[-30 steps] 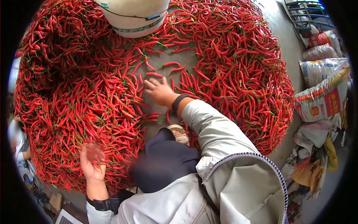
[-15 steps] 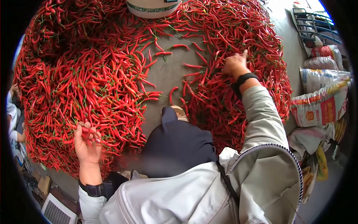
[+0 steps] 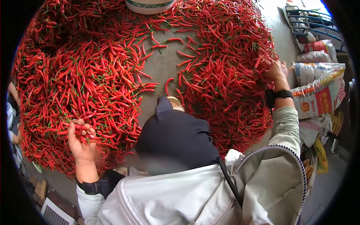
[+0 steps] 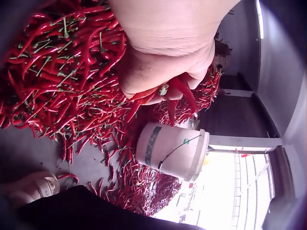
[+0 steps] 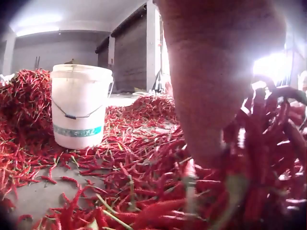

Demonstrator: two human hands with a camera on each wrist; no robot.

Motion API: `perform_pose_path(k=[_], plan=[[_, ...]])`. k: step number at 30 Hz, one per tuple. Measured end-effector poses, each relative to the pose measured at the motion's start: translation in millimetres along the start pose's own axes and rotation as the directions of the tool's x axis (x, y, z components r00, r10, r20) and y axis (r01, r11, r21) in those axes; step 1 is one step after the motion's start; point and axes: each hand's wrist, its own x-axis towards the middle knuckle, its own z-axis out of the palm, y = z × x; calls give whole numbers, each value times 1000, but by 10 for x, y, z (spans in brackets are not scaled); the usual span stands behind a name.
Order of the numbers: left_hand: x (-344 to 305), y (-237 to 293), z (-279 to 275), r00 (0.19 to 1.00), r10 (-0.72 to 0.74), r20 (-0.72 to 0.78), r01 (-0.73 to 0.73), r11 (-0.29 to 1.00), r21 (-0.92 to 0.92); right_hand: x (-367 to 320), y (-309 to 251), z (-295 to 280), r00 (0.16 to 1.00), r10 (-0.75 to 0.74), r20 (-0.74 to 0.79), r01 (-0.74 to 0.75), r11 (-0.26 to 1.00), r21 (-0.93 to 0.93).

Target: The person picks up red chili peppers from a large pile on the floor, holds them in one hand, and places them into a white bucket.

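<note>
Count: 1 bucket [image 5: 79, 108], 1 left hand [image 3: 83, 142], 1 right hand [image 3: 276, 71], at least 1 shoe [image 3: 176, 104], at least 4 sacks [image 3: 315, 99], 1 louvred panel [image 3: 56, 214], red chillies [image 3: 101, 80] hundreds at least, exact number untellable

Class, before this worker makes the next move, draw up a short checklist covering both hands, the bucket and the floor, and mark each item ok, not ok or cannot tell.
1. Left hand has a hold on some red chillies: ok, its curled fingers grip several.
2. Right hand is at the right heap: ok, at its outer edge, near the sacks.
3. Right hand has a firm grip on chillies: cannot tell, the fingers are blurred or hidden.
4. White bucket stands upright: ok.
5. Bucket has room inside: cannot tell, its inside is out of sight.
6. Floor between the heaps is free of loose chillies: not ok, several lie there.
</note>
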Motion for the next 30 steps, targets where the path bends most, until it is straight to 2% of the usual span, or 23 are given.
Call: perform_pose_path(k=[2,3,4,5,6,7,8,9,11,12,13,15,17,19,20,22,23,25,26,28,30], plan=[[7,21,-40,1000,-9,-22,9,1000,-5,63,101,150,961,124,-247,-138,989,-43],[26,36,-77,1000,-18,3,18,1000,-10,113,95,272,920,61,-388,-64,998,3],[44,34,-86,999,-26,30,26,1000,-16,-14,-114,172,901,30,-433,-23,1000,21],[50,7,-51,999,6,-38,-6,1000,11,-162,-427,29,878,4,-478,17,999,38],[64,-2,-35,1000,-3,-23,3,1000,12,-39,-671,246,795,-213,-568,264,965,7],[68,-5,-34,1000,1,1,-1,1000,23,-272,-1010,87,733,-340,-589,469,880,77],[67,-16,-27,1000,5,24,-6,999,34,-269,-1423,263,735,-360,-574,557,804,209],[59,-25,-3,999,8,40,-10,999,36,-421,-1781,168,764,-458,-454,573,806,150],[21,-21,61,999,20,35,-22,998,57,-490,-2469,429,672,-572,-471,706,687,173],[-11,-9,82,999,33,23,-35,996,76,-511,-2714,454,682,-626,-379,723,656,216],[-30,15,80,998,44,48,-49,993,111,-494,-2937,594,661,-655,-366,744,635,207],[-88,41,97,998,59,14,-60,991,122,-446,-3181,796,678,-648,-347,734,625,265],[-122,37,143,997,78,-5,-76,987,142,-370,-3238,897,693,-640,-332,720,640,267],[-175,-3,204,986,118,-119,-98,983,157,-297,-3115,853,779,-607,-155,626,745,231],[-186,-6,216,986,117,-118,-97,982,161,-236,-3039,932,807,-564,-176,591,777,217],[-202,-10,241,991,116,-70,-103,982,159,-136,-2775,852,769,-636,69,626,770,123],[-202,0,229,991,117,-66,-105,982,159,-111,-2711,801,770,-634,66,625,771,123],[-199,20,202,996,83,38,-88,986,141,-92,-2598,713,707,-675,210,691,723,-3],[-223,17,215,996,84,42,-89,986,139,-107,-2551,676,711,-672,207,688,726,-5],[-268,17,266,994,95,50,-101,986,135,-131,-2476,611,699,-688,193,715,668,-207],[-321,17,288,993,105,54,-111,985,133,-151,-2456,704,717,-663,217,697,688,-201]])
